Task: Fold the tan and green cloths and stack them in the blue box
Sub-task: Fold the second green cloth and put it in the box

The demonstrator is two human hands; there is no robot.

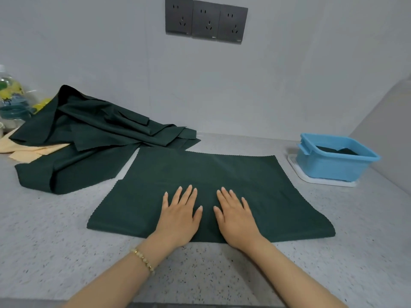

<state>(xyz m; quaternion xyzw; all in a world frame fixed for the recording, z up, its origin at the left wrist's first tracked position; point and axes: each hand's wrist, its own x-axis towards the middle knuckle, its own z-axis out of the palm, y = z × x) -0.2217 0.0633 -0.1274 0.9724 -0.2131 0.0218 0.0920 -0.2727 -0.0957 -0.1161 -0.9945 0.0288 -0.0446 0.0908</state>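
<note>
A dark green cloth point(222, 174) lies flat on the speckled counter, folded once with the fold along its near edge. My left hand point(179, 215) and my right hand point(235, 215) rest palm down on its near middle, side by side, fingers spread, holding nothing. A rumpled pile of more green cloths point(89, 134) sits at the back left, with tan cloth point(29, 150) showing under its left edge. At the right stands the blue box point(333, 165) with a folded dark green cloth point(338, 151) inside.
The blue box stands on a white lid or tray point(320, 180). A clear plastic bottle point(11, 96) and yellow-green items stand at the far left. Grey wall sockets point(205, 20) are on the wall behind. The counter's front edge runs along the bottom.
</note>
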